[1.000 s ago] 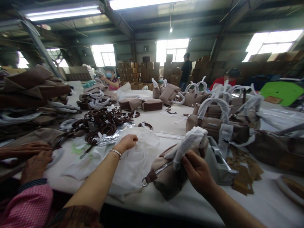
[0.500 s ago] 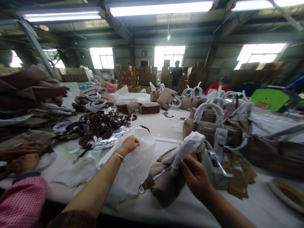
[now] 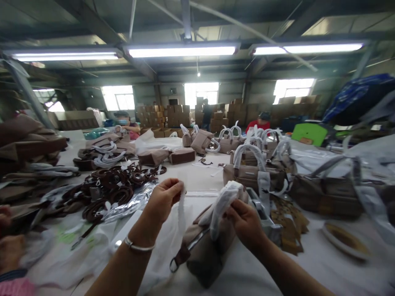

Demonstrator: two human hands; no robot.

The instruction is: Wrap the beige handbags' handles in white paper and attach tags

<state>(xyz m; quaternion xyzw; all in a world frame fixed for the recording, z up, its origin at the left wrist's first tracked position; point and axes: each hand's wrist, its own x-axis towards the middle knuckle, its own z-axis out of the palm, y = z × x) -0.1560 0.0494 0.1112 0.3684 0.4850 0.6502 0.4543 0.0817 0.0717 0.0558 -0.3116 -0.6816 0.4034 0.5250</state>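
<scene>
My right hand [image 3: 245, 224] is closed on the white-wrapped handle [image 3: 222, 205] of a taupe handbag [image 3: 211, 250]. The bag lies tilted on the white table, its zip and a metal ring on a brown tab facing me. To its left, my left hand [image 3: 165, 199] pinches the edge of a thin white translucent sheet [image 3: 177, 222], raised off the table. I cannot tell whether the sheet is paper or plastic. Brown coiled straps [image 3: 114, 187] lie in a heap beyond my left hand.
Several handbags [image 3: 256, 172] with wrapped handles stand at the right. Brown tags [image 3: 290, 226] and a tape roll [image 3: 345, 242] lie nearby. A grey tray [image 3: 265, 213] sits behind my bag. At the left edge is a co-worker's hand [image 3: 12, 250]; piled bags [image 3: 27, 144] stand behind.
My left hand has drawn back toward me, lifting the white sheet's edge. My right hand stays on the handle. The view has tilted up, and the co-worker's hands have shifted toward the left edge.
</scene>
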